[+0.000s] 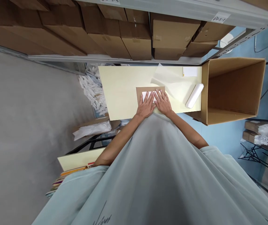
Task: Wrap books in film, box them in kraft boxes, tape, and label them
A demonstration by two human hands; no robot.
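Observation:
Both hands lie flat, fingers stretched out, on a white label (144, 95) that sits on a piece of brown cardboard (139, 91). My left hand (146, 106) covers the label's left part and my right hand (162, 102) its right part; their thumbs are close together. The cardboard rests at the front edge of a cream tabletop (120, 90). Whether it is a flat sheet or a thin box I cannot tell. Beyond my right hand lies a thin, translucent white sheet (165, 78). A white roll (194, 96) lies slanted farther right.
A small white stack of labels or paper (190, 72) sits at the tabletop's back right. An open cardboard box (234, 90) stands at the right end. Closed cartons (171, 34) fill the shelf behind. Shredded white paper (94, 90) lies off the left end.

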